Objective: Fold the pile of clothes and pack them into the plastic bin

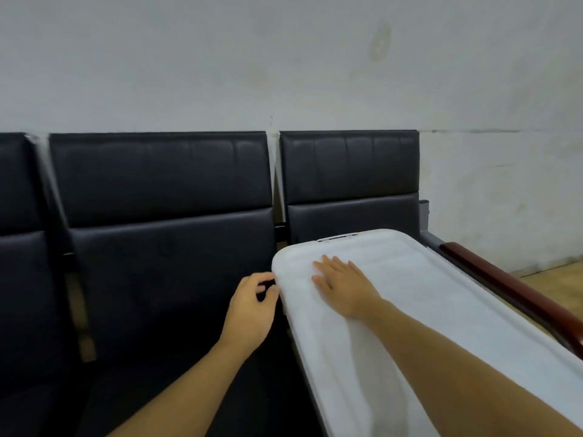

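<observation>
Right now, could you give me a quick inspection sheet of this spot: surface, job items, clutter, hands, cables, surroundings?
Surface: black padded seats in a row, with matching backrests.
Job's things: white plastic bin on the right-hand seat, lid on; no clothes in view.
Clutter: nothing seen.
Hands: right hand lies flat on the lid; left hand is at the bin's left edge, fingers curled, grip unclear.
Cables: nothing seen.
Surroundings: pale scuffed wall, reddish wooden armrest, light floor at far right.
</observation>
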Action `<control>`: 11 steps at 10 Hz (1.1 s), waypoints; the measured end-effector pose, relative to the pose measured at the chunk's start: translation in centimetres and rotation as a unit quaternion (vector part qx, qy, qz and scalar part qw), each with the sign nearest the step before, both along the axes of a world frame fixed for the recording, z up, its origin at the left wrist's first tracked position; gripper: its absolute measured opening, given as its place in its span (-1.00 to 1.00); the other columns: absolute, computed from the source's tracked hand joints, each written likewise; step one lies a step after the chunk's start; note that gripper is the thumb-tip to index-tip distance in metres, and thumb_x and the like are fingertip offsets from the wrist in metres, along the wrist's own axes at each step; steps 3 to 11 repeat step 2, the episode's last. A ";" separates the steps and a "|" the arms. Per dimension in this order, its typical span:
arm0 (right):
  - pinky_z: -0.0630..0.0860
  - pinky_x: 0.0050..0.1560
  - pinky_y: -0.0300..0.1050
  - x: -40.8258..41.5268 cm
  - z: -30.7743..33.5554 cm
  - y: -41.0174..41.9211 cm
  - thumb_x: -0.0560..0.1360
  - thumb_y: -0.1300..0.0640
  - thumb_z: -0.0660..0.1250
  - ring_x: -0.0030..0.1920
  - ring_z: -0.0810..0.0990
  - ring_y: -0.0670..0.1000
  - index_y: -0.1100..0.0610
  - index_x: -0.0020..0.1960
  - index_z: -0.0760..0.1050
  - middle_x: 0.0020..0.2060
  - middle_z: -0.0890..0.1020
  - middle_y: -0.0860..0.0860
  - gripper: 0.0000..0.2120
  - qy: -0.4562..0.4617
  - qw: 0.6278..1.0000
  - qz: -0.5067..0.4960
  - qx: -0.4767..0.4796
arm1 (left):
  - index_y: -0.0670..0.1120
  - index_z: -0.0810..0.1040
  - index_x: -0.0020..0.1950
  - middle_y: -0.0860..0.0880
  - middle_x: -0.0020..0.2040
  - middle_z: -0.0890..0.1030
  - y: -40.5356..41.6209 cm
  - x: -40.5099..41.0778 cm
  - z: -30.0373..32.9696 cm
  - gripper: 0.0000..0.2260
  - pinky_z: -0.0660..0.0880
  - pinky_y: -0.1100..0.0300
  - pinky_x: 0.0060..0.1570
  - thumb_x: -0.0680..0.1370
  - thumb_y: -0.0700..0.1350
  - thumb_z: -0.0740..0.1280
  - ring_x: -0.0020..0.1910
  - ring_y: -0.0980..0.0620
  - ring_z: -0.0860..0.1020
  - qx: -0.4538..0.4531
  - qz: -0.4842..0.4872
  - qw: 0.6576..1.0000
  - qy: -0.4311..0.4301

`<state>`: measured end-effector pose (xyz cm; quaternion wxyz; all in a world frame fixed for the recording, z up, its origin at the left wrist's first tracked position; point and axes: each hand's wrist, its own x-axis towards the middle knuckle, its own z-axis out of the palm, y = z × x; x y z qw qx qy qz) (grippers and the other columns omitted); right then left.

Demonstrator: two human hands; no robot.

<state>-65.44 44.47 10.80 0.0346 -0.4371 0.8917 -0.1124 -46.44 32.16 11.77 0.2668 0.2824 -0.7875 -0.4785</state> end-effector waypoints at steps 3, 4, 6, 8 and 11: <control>0.25 0.49 -0.10 14.2 4.7 1.8 0.70 -0.13 0.07 0.50 0.34 -0.01 -0.05 0.60 0.23 0.53 0.36 -0.08 -0.51 -0.075 0.982 0.074 -0.155 | 0.15 0.54 0.24 0.19 0.19 0.57 0.9 12.5 4.0 -0.79 0.53 0.21 0.15 0.64 -0.07 0.30 0.15 0.21 0.54 -0.003 0.036 0.998 0.048; 0.25 0.49 -0.10 14.2 4.7 1.8 0.70 -0.13 0.07 0.50 0.34 -0.01 -0.05 0.60 0.23 0.53 0.36 -0.08 -0.51 -0.075 0.982 0.074 -0.155 | 0.15 0.54 0.24 0.19 0.19 0.57 0.9 12.5 4.0 -0.79 0.53 0.21 0.15 0.64 -0.07 0.30 0.15 0.21 0.54 -0.003 0.036 0.998 0.048; 0.25 0.49 -0.10 14.2 4.7 1.8 0.70 -0.13 0.07 0.50 0.34 -0.01 -0.05 0.60 0.23 0.53 0.36 -0.08 -0.51 -0.075 0.982 0.074 -0.155 | 0.15 0.54 0.24 0.19 0.19 0.57 0.9 12.5 4.0 -0.79 0.53 0.21 0.15 0.64 -0.07 0.30 0.15 0.21 0.54 -0.003 0.036 0.998 0.048; 0.25 0.49 -0.10 14.2 4.7 1.8 0.70 -0.13 0.07 0.50 0.34 -0.01 -0.05 0.60 0.23 0.53 0.36 -0.08 -0.51 -0.075 0.982 0.074 -0.155 | 0.15 0.54 0.24 0.19 0.19 0.57 0.9 12.5 4.0 -0.79 0.53 0.21 0.15 0.64 -0.07 0.30 0.15 0.21 0.54 -0.003 0.036 0.998 0.048; 0.25 0.49 -0.10 14.2 4.7 1.8 0.70 -0.13 0.07 0.50 0.34 -0.01 -0.05 0.60 0.23 0.53 0.36 -0.08 -0.51 -0.075 0.982 0.074 -0.155 | 0.15 0.54 0.24 0.19 0.19 0.57 0.9 12.5 4.0 -0.79 0.53 0.21 0.15 0.64 -0.07 0.30 0.15 0.21 0.54 -0.003 0.036 0.998 0.048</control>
